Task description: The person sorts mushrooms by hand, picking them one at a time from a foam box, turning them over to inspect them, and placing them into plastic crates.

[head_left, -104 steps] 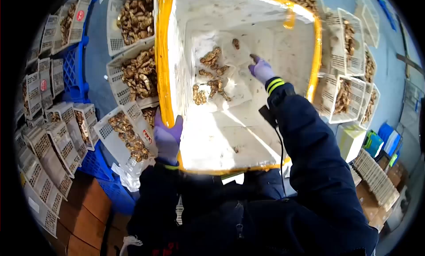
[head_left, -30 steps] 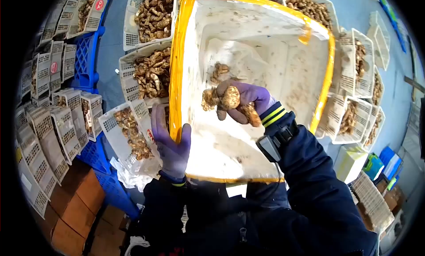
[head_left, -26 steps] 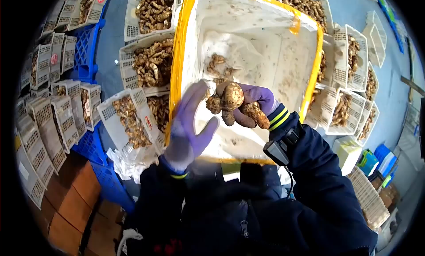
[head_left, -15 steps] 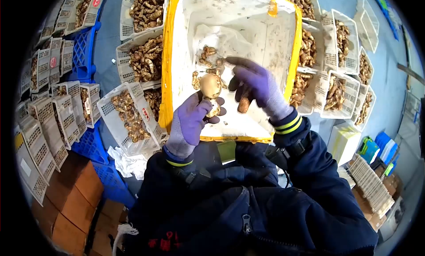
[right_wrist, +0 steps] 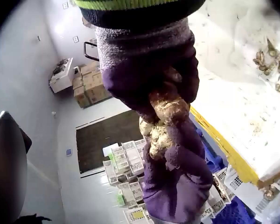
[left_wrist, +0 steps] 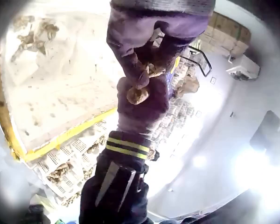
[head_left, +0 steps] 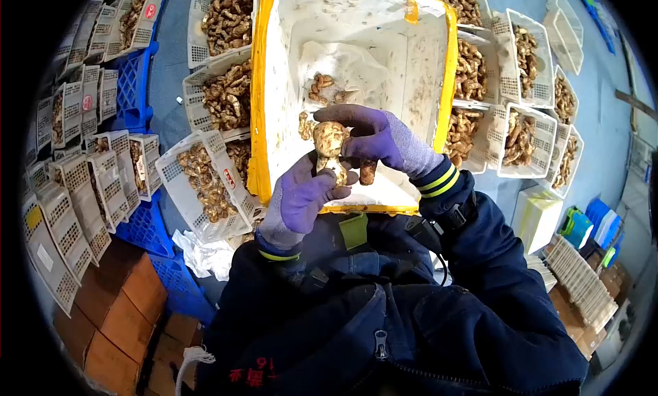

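In the head view my gloved left hand grips a pale, brown-stained mushroom by its stem, cap upward. My gloved right hand comes from the other side, its fingers at the cap. Tucked in that right hand is a second, browner mushroom, its end sticking out below the fingers. Seen from the right wrist, the brown mushroom lies close against the pale stem. Both hands are over the near end of a white foam box edged with yellow tape.
Several mushrooms lie on the liner inside the foam box. Plastic crates of mushrooms flank it, with a tilted crate at near left and another crate at right. Blue crates and cardboard boxes stand farther left.
The right hand has gathered mushrooms from the box. The left hand has left the box rim and taken the pale one by its stem. Most recently the right fingers have closed in on its cap.
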Motion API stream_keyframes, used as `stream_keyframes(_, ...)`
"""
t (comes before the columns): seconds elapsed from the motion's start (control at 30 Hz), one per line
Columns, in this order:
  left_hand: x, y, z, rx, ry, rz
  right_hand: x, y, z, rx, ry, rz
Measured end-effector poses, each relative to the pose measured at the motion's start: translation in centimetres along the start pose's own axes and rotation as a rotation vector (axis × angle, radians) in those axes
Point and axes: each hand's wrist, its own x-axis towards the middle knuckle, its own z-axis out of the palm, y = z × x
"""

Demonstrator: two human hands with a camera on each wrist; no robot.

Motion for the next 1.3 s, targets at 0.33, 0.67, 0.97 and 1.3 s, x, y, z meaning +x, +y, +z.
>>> stream_keyframes(0.33, 1.0, -0.5, -4.5, 0.067, 0.213, -0.052, 0.8, 0.9, -0.3, -0.009, 0.271, 0.151)
stream_keyframes(0.67, 5.2, 6.2, -15.1, 0.362, 0.215, 0.438, -1.5, 4.0, -1.2, 0.319, 0.344, -0.028)
stream_keyframes(0.97, 2.2, 2.2, -5.3, 0.817, 0.080, 0.062, 0.8, 0.9, 3.4, 0.338, 0.402, 0.060)
stream_keyframes(1.3, -0.3, 0.9, -2.0, 0.462, 0.384, 0.063, 1.1, 1.0, 5.2, 0.137, 0.170, -0.034)
